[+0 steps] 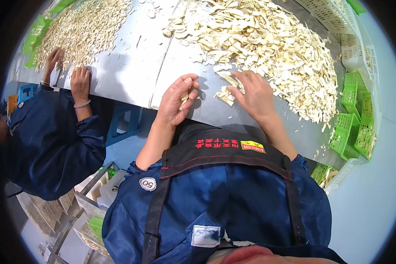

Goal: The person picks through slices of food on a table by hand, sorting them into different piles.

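My left hand [181, 99] is raised just above the near edge of the metal table [135, 76], its fingers curled around a small pale dried slice [184, 96]. To its right, my right hand [254, 97] reaches over a few loose slices [225, 95] on the table. Its thumb and fingers are apart at these pieces, and a longer slice [228, 78] lies by the fingertips. Whether the fingers grip any piece is hidden. Beyond my right hand spreads a large pile of cream-coloured dried slices [267, 39], possibly mushroom.
At left a co-worker in dark blue [52, 145] has both hands at another pile of smaller pieces [85, 33]. Green plastic baskets [345, 132] and white perforated crates [353, 49] line the table's right side. A metal rack [82, 198] with trays stands behind at left.
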The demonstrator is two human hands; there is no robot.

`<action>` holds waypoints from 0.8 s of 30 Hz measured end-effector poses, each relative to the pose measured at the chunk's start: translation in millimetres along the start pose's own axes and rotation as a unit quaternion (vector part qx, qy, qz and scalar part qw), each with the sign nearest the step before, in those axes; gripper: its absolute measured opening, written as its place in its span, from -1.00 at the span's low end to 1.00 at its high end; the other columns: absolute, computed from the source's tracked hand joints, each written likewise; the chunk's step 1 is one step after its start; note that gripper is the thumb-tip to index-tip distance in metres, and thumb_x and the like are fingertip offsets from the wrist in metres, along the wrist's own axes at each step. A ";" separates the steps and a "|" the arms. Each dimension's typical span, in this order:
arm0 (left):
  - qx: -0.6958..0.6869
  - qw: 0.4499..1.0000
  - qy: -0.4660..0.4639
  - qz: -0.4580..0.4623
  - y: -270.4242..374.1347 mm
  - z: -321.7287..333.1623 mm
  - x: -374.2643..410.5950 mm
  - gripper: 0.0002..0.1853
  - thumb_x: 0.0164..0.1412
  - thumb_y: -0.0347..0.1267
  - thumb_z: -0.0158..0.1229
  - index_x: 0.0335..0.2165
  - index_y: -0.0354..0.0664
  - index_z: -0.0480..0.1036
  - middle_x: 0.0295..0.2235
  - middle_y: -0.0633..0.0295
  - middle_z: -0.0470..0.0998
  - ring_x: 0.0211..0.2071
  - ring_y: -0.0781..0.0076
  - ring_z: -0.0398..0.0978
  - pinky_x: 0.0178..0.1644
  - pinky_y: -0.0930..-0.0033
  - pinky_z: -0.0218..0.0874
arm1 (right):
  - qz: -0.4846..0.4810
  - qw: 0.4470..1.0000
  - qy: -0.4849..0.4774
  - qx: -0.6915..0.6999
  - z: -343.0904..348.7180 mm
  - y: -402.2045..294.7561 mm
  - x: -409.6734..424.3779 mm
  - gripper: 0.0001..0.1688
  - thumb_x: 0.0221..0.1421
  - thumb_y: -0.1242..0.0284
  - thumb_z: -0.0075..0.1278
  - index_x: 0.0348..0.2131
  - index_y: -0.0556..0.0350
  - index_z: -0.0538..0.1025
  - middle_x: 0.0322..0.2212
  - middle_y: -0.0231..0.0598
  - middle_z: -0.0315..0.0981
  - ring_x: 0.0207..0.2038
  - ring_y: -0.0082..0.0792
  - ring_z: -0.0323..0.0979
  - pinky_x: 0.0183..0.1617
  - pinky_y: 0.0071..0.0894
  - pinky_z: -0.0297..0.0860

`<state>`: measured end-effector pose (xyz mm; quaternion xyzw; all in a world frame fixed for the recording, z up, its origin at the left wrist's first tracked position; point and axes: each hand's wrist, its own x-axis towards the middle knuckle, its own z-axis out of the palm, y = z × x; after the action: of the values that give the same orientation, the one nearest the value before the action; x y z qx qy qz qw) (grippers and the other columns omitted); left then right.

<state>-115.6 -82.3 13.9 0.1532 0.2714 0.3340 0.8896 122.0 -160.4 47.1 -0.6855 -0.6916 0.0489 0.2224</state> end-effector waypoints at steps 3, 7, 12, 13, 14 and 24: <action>-0.025 0.999 -0.002 -0.019 -6.7 -0.3 -4.4 -0.68 0.41 -0.31 0.01 -0.04 -0.37 0.40 -0.29 0.12 0.50 -0.50 0.63 0.36 -0.71 0.75 0.05 | 0.009 1.000 -0.009 0.015 5.2 2.5 7.3 -0.71 0.01 0.29 0.25 -0.24 -0.04 0.59 -0.43 -0.38 0.51 -0.31 -0.28 0.46 -0.25 -0.31 0.39; 0.046 0.998 0.029 -0.031 -10.3 9.9 -4.6 -0.61 0.48 -0.25 -0.14 0.00 -0.38 0.35 -0.25 0.10 0.49 -0.46 0.58 0.40 -0.64 0.71 0.15 | 0.010 0.999 -0.018 0.039 0.1 5.4 19.2 -0.84 0.05 0.36 0.19 -0.35 0.00 0.58 -0.44 -0.33 0.50 -0.34 -0.25 0.47 -0.28 -0.28 0.39; 0.061 0.997 -0.012 -0.051 -16.1 7.6 6.4 -0.46 0.49 -0.07 -0.23 0.06 -0.34 0.34 -0.15 0.03 0.53 -0.23 0.36 0.58 -0.42 0.56 0.43 | 0.043 0.970 -0.015 0.239 -9.3 -2.3 21.1 -0.83 0.07 0.39 0.17 -0.33 0.09 0.57 -0.41 -0.19 0.50 -0.34 -0.16 0.48 -0.28 -0.24 0.40; 0.035 0.997 -0.022 -0.057 -18.8 12.7 6.8 -0.41 0.49 -0.01 -0.27 0.08 -0.33 0.32 -0.12 0.01 0.52 -0.19 0.28 0.59 -0.32 0.47 0.50 | 0.057 0.945 -0.047 0.319 -16.7 -11.5 21.8 -0.82 0.08 0.39 0.17 -0.32 0.11 0.57 -0.40 -0.16 0.50 -0.34 -0.15 0.48 -0.28 -0.25 0.40; 0.012 0.997 -0.032 -0.069 -19.5 18.3 7.9 -0.41 0.49 -0.01 -0.28 0.08 -0.32 0.31 -0.10 0.00 0.52 -0.17 0.25 0.59 -0.29 0.44 0.51 | 0.079 0.934 -0.089 0.336 -24.6 -20.9 24.3 -0.76 0.09 0.39 0.18 -0.25 0.13 0.57 -0.35 -0.13 0.50 -0.30 -0.12 0.48 -0.20 -0.25 0.41; -0.026 0.996 -0.075 -0.047 -17.4 -6.5 1.8 -0.71 0.36 -0.26 0.12 -0.07 -0.22 0.41 -0.25 0.23 0.54 -0.34 0.62 0.53 -0.41 0.71 0.40 | -0.109 0.990 -0.059 0.060 11.4 -20.5 3.5 -0.58 0.08 0.36 0.19 -0.05 0.03 0.52 -0.19 -0.12 0.48 -0.19 -0.03 0.45 -0.09 -0.15 0.40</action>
<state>-109.4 -93.2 0.1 0.1416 0.2023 0.2862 0.9258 98.9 -155.4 45.4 -0.5872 -0.7699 0.1065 0.2259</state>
